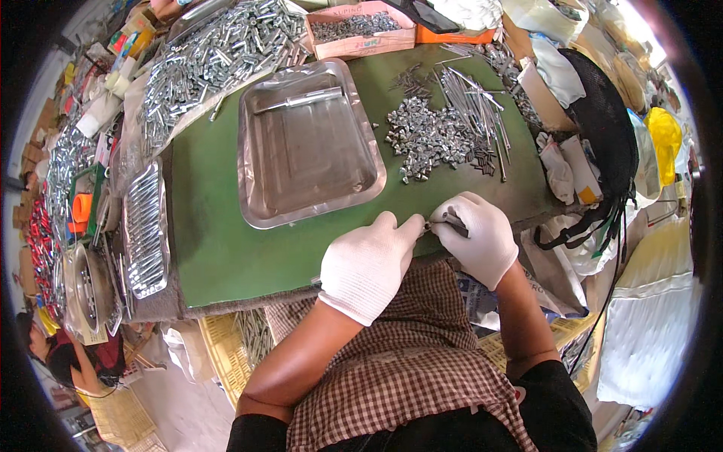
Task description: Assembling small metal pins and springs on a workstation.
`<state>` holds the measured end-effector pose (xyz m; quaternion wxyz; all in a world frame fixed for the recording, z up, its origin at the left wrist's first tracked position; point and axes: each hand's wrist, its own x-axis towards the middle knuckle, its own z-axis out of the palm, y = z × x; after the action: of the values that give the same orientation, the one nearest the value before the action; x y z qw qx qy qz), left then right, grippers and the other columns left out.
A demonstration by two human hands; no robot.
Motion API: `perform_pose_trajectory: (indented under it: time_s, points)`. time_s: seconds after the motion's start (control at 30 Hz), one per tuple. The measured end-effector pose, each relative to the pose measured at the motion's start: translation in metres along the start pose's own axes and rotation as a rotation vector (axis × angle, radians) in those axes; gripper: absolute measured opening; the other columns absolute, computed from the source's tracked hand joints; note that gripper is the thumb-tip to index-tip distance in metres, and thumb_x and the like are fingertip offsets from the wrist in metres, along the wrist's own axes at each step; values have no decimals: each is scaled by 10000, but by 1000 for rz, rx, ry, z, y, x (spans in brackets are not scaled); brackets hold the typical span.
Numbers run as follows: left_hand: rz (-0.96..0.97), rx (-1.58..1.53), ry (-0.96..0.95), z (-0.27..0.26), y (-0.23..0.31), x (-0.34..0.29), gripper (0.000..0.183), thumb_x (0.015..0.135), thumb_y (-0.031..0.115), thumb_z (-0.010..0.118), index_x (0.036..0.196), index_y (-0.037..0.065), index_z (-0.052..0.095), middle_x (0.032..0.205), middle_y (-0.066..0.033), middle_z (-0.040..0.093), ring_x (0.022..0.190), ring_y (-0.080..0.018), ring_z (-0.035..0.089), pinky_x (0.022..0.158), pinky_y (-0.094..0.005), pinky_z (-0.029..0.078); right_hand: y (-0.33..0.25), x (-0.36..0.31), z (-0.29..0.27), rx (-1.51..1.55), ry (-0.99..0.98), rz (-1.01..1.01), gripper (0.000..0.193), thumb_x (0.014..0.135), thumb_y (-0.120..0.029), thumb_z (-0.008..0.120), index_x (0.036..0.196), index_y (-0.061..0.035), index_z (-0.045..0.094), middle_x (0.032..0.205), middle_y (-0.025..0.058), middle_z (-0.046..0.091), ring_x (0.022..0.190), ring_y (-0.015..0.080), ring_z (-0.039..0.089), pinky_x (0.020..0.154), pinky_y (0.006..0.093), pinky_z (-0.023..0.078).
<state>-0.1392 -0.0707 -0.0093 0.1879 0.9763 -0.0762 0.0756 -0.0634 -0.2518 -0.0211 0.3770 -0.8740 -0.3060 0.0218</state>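
Note:
Both my hands wear white knit gloves and meet at the front edge of the green work mat (218, 264). My left hand (369, 264) is closed round a slim metal rod, mostly hidden, whose end seems to poke out by the wrist. With thumb and fingers my right hand (478, 235) pinches a small dark metal piece (456, 222) close to the left fingertips. Beyond them lies a shallow metal tray (252, 203) with a few silver tubes (300, 100) inside. To its right is a heap of small silver metal fittings (431, 139), beside thin metal rods (486, 109).
Silver tubes (211, 75) pile up at the far left, next to a pink box (361, 45) of small parts. A clear tray (147, 230) of metal parts stands at the left. Right of the mat hangs a black mesh bag (602, 113). Another person (71, 358) is at lower left.

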Motion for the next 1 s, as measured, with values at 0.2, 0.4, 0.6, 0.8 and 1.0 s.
perform_pose_trajectory:
  time_s: [0.2, 0.4, 0.6, 0.8, 1.0]
  points:
    - [15, 30, 10, 1, -1, -1, 199, 876, 197, 620, 1074, 187, 638, 769, -73, 545, 573, -280, 602, 516, -389, 491, -12, 3, -4, -127, -36, 4, 69, 772, -69, 687, 839, -71, 668, 805, 107, 623, 746, 292, 624, 678, 371, 503]
    - [26, -12, 47, 4, -3, -2, 229, 863, 197, 635, 1090, 174, 652, 770, -68, 549, 578, -282, 601, 513, -390, 490, -5, 2, -3, 68, -50, 73, 78, 796, -137, 682, 851, -81, 680, 847, 112, 645, 786, 315, 637, 702, 394, 515]
    - [24, -1, 22, 3, -3, -2, 242, 857, 194, 644, 1097, 171, 658, 763, -66, 544, 576, -279, 598, 513, -390, 491, -4, 3, 2, 13, -17, -17, 66, 760, -63, 692, 806, -45, 648, 780, 89, 618, 712, 263, 604, 660, 353, 487]
    - [49, 31, 19, 3, -3, -4, 296, 859, 229, 660, 1152, 192, 651, 778, -68, 536, 578, -263, 598, 512, -383, 493, -4, 3, -2, -22, -100, 26, 68, 789, -118, 665, 835, -73, 644, 816, 119, 620, 758, 334, 625, 667, 407, 504]
    - [44, 92, -44, 5, -3, -2, 356, 857, 244, 664, 1208, 207, 626, 790, -65, 540, 586, -262, 602, 514, -387, 494, -6, 2, 0, -36, -72, 8, 88, 793, -120, 663, 851, -65, 625, 824, 131, 615, 777, 344, 618, 676, 404, 496]
